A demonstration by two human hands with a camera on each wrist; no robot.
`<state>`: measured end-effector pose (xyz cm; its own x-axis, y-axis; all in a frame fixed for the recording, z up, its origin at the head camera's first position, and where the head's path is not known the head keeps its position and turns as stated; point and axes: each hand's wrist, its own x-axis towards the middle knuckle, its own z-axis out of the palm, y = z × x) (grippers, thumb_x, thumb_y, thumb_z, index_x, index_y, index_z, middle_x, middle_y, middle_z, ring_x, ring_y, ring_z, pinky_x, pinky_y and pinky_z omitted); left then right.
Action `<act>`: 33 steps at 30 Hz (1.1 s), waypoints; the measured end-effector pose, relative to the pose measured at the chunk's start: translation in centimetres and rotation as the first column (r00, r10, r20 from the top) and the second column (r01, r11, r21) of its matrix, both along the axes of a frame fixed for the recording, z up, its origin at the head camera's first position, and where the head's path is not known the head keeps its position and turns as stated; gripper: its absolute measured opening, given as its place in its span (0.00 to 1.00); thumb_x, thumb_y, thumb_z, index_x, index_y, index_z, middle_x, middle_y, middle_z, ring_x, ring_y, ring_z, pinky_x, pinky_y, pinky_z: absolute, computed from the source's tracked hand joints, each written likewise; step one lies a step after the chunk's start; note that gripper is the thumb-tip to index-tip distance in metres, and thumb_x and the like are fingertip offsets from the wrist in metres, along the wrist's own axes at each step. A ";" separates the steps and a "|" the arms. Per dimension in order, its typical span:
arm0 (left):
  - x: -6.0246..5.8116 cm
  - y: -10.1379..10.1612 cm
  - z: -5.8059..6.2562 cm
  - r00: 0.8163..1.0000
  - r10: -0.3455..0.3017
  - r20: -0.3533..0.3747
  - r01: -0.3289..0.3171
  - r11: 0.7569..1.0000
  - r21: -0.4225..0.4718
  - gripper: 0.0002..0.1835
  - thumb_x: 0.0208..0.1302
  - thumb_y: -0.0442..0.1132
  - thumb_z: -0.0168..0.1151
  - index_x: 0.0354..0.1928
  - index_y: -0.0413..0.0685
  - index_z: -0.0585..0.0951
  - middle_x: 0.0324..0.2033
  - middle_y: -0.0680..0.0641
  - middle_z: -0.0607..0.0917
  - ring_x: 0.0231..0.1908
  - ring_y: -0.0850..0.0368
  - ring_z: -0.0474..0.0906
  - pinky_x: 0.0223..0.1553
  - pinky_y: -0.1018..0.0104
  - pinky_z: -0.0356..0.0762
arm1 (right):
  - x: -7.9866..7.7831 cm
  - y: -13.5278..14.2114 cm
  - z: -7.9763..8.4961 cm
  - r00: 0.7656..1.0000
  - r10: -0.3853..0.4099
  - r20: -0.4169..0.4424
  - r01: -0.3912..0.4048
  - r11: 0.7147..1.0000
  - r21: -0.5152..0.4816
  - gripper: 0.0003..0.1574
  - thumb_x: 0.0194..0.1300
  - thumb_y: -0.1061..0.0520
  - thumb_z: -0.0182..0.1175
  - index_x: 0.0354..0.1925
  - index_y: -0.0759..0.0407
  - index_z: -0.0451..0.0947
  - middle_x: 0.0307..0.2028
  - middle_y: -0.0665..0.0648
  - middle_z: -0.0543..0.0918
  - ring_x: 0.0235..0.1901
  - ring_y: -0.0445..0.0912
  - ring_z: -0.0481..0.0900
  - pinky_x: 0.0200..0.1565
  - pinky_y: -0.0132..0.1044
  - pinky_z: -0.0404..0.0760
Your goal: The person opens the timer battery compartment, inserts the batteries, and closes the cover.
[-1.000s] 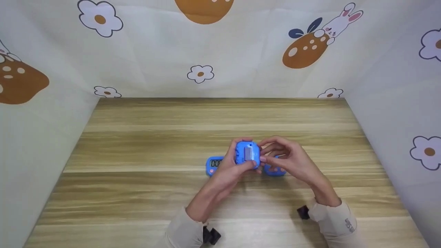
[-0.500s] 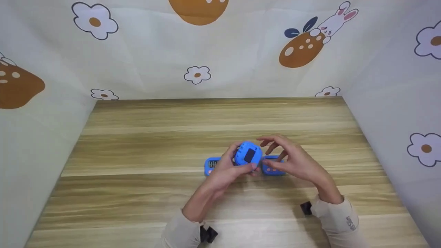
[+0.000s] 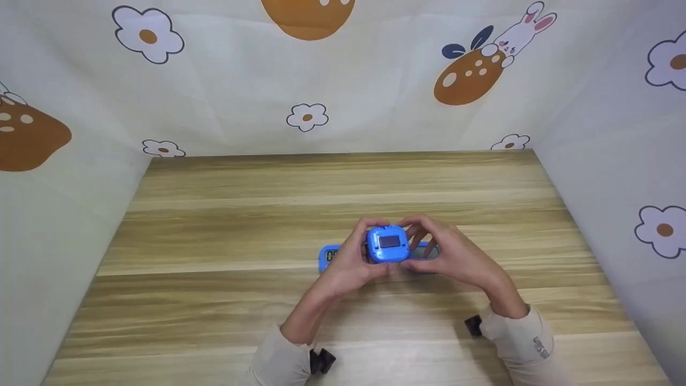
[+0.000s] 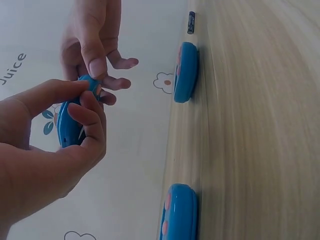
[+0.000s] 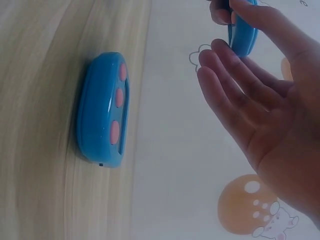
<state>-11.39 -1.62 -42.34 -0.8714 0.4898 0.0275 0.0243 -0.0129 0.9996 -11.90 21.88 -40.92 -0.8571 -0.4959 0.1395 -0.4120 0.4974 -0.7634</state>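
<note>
A blue digital timer is held above the table, its back with a dark rectangle turned up to the head view. My left hand grips it from the left, fingers bent around its side. On the opposite side, my right hand pinches its edge between thumb and index finger; the other fingers spread away, as the right wrist view shows. A second blue timer with a digit display lies partly behind my left hand. The third blue timer, with pink buttons, lies under my right hand.
A small dark battery lies on the wood-grain table past one timer in the left wrist view. Printed cloth walls stand at the back and both sides. Black wrist mounts hang by both sleeves.
The held timer has turned so its back sits straighter to the head view. My right hand drew off it with spread fingers, then came back to pinch its right edge.
</note>
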 end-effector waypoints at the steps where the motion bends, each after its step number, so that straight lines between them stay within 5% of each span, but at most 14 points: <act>1: 0.0 0.0 0.0 1.000 0.004 -0.021 -0.004 1.000 -0.019 0.38 0.53 0.22 0.69 0.64 0.51 0.66 0.61 0.45 0.71 0.56 0.49 0.71 0.56 0.55 0.73 | 0.0 0.0 0.0 1.000 -0.003 0.005 0.003 1.000 0.004 0.38 0.55 0.44 0.73 0.61 0.47 0.71 0.45 0.44 0.81 0.43 0.42 0.80 0.41 0.42 0.82; 7: 0.0 0.1 -0.3 0.969 0.032 -0.243 -0.091 0.967 -0.238 0.38 0.49 0.30 0.75 0.64 0.49 0.70 0.57 0.49 0.71 0.56 0.53 0.69 0.55 0.54 0.74 | 0.2 0.0 0.3 0.999 -0.015 -0.040 0.016 1.000 0.013 0.38 0.52 0.44 0.75 0.59 0.48 0.73 0.41 0.43 0.81 0.42 0.41 0.80 0.39 0.40 0.81; 10: 0.0 0.2 -0.4 0.958 0.045 -0.284 -0.121 0.959 -0.255 0.38 0.49 0.33 0.77 0.62 0.50 0.70 0.57 0.51 0.71 0.57 0.54 0.69 0.53 0.55 0.76 | 0.6 -0.6 0.9 0.997 0.008 -0.082 -0.013 0.998 -0.064 0.36 0.53 0.51 0.76 0.59 0.54 0.75 0.39 0.48 0.81 0.41 0.46 0.78 0.38 0.42 0.81; 13: 0.1 0.4 -0.5 0.965 0.052 -0.257 -0.104 0.976 -0.193 0.39 0.48 0.32 0.76 0.62 0.49 0.67 0.56 0.51 0.72 0.55 0.54 0.71 0.52 0.58 0.77 | 1.2 -1.7 2.0 0.992 0.054 -0.110 -0.067 0.990 -0.123 0.36 0.54 0.59 0.74 0.61 0.59 0.76 0.41 0.56 0.79 0.42 0.52 0.76 0.40 0.45 0.80; 17: 0.1 0.6 -0.6 0.990 0.036 -0.133 -0.037 0.999 -0.010 0.40 0.49 0.28 0.73 0.63 0.48 0.64 0.57 0.48 0.70 0.51 0.51 0.74 0.52 0.58 0.78 | 1.8 -2.2 3.1 0.992 0.066 -0.111 -0.080 0.988 -0.129 0.38 0.54 0.61 0.74 0.64 0.58 0.74 0.47 0.60 0.75 0.47 0.54 0.73 0.48 0.48 0.76; 23: 0.1 0.7 -1.0 0.999 -0.032 0.005 0.031 0.982 0.186 0.41 0.53 0.24 0.68 0.67 0.50 0.61 0.61 0.44 0.66 0.53 0.47 0.74 0.49 0.54 0.79 | 1.2 -1.4 1.9 0.991 0.037 -0.131 -0.050 0.994 -0.100 0.38 0.53 0.58 0.75 0.63 0.54 0.76 0.56 0.55 0.73 0.56 0.50 0.70 0.56 0.49 0.72; 30: -0.3 0.6 -1.1 1.000 -0.009 -0.006 0.010 0.987 0.161 0.39 0.51 0.21 0.67 0.65 0.48 0.65 0.59 0.43 0.68 0.54 0.46 0.73 0.50 0.56 0.80 | -0.1 0.0 0.1 0.983 0.022 -0.180 -0.021 1.000 0.007 0.43 0.51 0.48 0.77 0.64 0.48 0.71 0.58 0.45 0.74 0.58 0.46 0.70 0.57 0.42 0.73; 33: -0.7 0.4 -1.4 0.996 0.010 -0.094 -0.008 1.000 0.019 0.39 0.50 0.22 0.69 0.65 0.47 0.66 0.58 0.45 0.71 0.54 0.49 0.73 0.53 0.56 0.77 | -0.3 0.2 -0.4 0.976 -0.005 -0.218 0.027 0.995 0.095 0.41 0.49 0.46 0.78 0.61 0.47 0.74 0.55 0.42 0.75 0.56 0.42 0.71 0.56 0.44 0.74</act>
